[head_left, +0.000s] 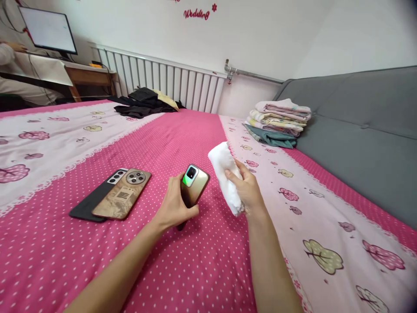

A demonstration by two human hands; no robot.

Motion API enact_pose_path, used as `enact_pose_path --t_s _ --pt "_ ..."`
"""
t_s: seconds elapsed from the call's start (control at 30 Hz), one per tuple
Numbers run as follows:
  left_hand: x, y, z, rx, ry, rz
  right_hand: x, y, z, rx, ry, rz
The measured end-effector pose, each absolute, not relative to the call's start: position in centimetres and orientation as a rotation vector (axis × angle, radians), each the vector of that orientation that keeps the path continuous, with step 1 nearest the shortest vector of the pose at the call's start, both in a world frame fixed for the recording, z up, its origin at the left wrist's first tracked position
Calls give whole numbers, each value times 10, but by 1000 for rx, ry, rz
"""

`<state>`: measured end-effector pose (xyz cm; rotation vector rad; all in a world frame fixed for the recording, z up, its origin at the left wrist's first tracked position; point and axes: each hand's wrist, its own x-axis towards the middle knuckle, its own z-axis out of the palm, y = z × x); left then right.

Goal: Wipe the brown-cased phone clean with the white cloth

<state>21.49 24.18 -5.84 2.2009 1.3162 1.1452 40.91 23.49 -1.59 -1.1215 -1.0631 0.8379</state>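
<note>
My left hand (176, 202) is closed around a gold smartphone (199, 184), its back and square camera block facing up and the phone tilted over the bed. A folded white cloth (224, 174) is gripped in my right hand (246, 187), thumb on top, a little to the right of the phone. On the pink dotted sheet to the left lie two more phones: a black one (93, 202) and, partly overlapping it, one with a tan patterned back (125, 198) and a round camera ring.
The bed's printed sheet (182, 134) spreads all around. Dark clothes (143, 102) lie at its far edge before a radiator (156, 74). Folded bedding (280, 117) is stacked against the grey headboard (358, 108). Far left, a person's arm (9, 50) rests at a desk with a monitor (48, 30).
</note>
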Motion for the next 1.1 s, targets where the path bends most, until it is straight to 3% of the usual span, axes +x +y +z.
enact_pose_path --t_s 0.23,0.4,0.5,0.8,1.1 --pt "223 234 -66 2351 990 1360 385 207 11 -1023 -1519 634" --pt "230 220 -68 2463 796 1187 379 206 9 -1034 -1574 519" --pt "232 214 -67 2525 678 1096 380 207 9 -1025 -1614 614" --pt "228 223 -63 2391 760 1187 386 207 14 -993 -1306 568" --pt "220 229 -62 2255 800 1107 382 208 10 -992 -1405 498"
